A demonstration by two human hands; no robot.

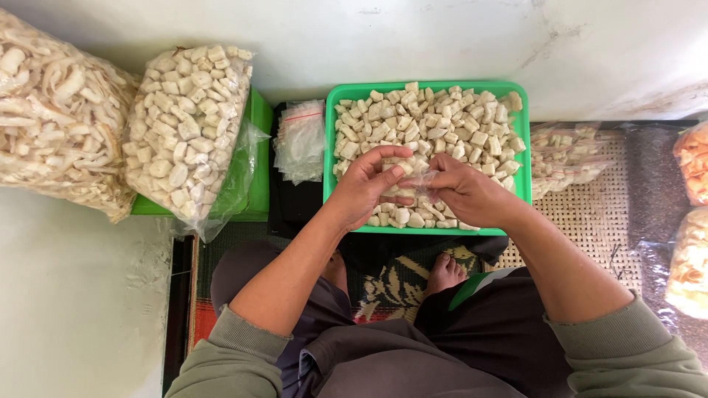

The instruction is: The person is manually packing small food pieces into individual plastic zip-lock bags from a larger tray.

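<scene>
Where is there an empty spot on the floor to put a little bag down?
Bare pale floor lies at the lower left, below the big bags of crackers. A woven mat patch shows right of the green tray. It is crowded in the tray, where both hands hold a small clear bag.

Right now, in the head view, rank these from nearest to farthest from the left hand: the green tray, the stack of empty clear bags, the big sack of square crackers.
From the left hand:
1. Green tray, directly beneath it.
2. Stack of empty clear bags, just left of the tray.
3. Big sack of square crackers, farther left.
</scene>
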